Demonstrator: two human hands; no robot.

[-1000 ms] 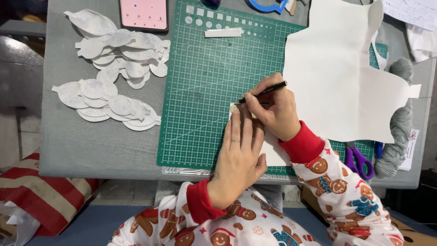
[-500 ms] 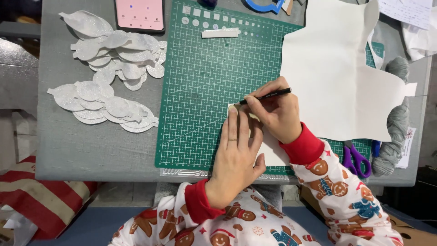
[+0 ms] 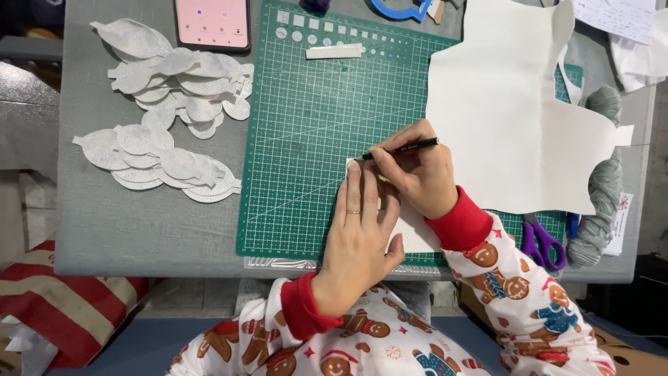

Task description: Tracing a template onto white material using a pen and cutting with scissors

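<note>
At frame centre, the left hand (image 3: pixel 358 233) still presses a small white piece (image 3: pixel 410 233) flat on the green mat (image 3: pixel 299 139) while the right hand (image 3: pixel 417 174), gripping a black pen (image 3: pixel 402 148), has barely advanced its tracing.

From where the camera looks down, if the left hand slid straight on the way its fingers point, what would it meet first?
The left hand lies flat, fingers pointing up the green cutting mat. Just ahead is the pen tip held by the right hand; beyond that, probably bare mat up to the small white strip.
</note>
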